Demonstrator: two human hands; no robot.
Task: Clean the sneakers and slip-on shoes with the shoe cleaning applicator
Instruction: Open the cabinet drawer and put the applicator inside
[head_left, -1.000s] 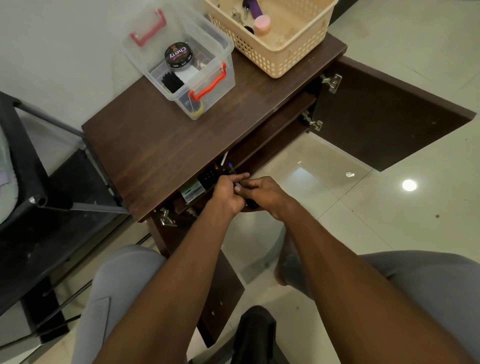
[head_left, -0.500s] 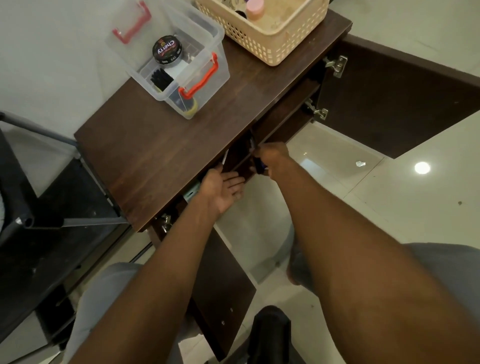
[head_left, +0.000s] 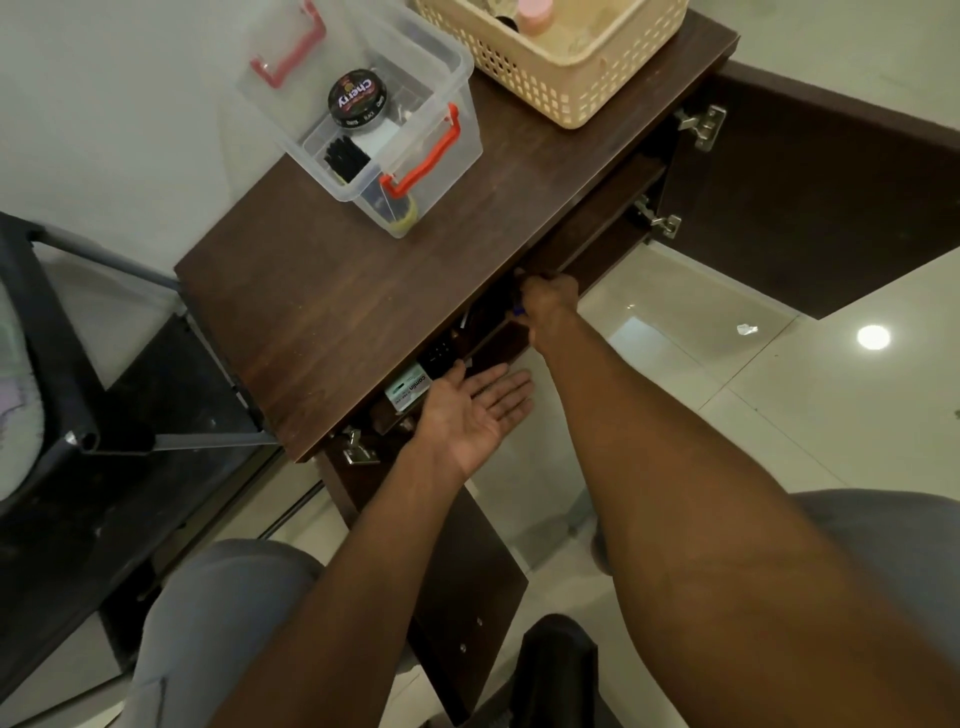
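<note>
**A:** Right hand (head_left: 549, 301) is up under the lip of the brown cabinet (head_left: 363, 291), fingers curled in around something small and dark with a flash of blue at the knuckles. I'd guess that's the shoe cleaning applicator (head_left: 518, 310), but most of it is buried in the fist and the shelf shadow, so I can't be sure.

**B:** And the left hand (head_left: 470, 413)?

**A:** Palm up, fingers spread and relaxed, holding nothing, hovering just below the shelf edge beside a small white and green box (head_left: 410, 391). No sneakers or slip-ons anywhere in view.

**B:** How will that applicator handle, if that's what it is?

**A:** Judging by how one hand swallows it, it's light. Probably a stiff plastic body, smooth and a little slippery, with a soft sponge tip that will squash and may smear. Best taken around the barrel, mid-body, fingers wrapped, tip pointing away from the palm and clear of the wood.

**B:** Anything else up top?

**A:** A clear storage box (head_left: 374, 130) with red handles sits on the cabinet top, a round polish tin (head_left: 357, 100) and a black brush (head_left: 345, 160) inside. A cream basket (head_left: 566, 67) stands near it at the far end.
</note>
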